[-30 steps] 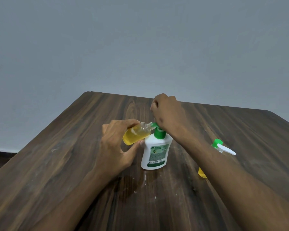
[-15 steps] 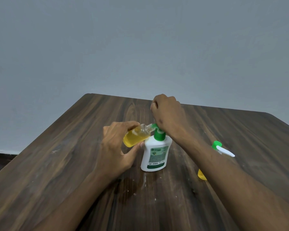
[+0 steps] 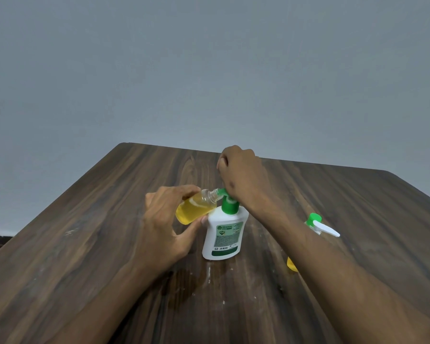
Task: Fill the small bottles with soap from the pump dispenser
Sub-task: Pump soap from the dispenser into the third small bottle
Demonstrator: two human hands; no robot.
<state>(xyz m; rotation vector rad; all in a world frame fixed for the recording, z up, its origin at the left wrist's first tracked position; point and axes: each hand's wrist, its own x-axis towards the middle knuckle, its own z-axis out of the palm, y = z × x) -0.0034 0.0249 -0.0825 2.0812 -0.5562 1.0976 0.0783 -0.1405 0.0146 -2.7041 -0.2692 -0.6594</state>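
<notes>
Little has changed over the last second: both hands stay in place and the small bottle looks about as full as it did. On a dark wooden table (image 3: 85, 232) a white pump dispenser (image 3: 222, 234) with a green pump head stands upright near the middle. A person's left hand (image 3: 164, 224) grips the small bottle (image 3: 196, 207), fingers and thumb curled round its body. This clear bottle, about two thirds full of yellow soap, lies tilted almost on its side, its long axis running from lower left up to the right, so its open neck meets the green spout, which points left. The right hand (image 3: 241, 175), fingers curled into a loose fist, rests with the heel of the palm on top of the pump head; the forearm reaches in from the near right. The bottle's mouth and the spout tip appear to touch, and that alignment is what the next press depends on: if the neck slips left, soap would likely fall on the table. To the right, partly hidden behind the right forearm, lies a second bottle (image 3: 291, 265) with yellow liquid and a green and white spray top (image 3: 320, 225).
</notes>
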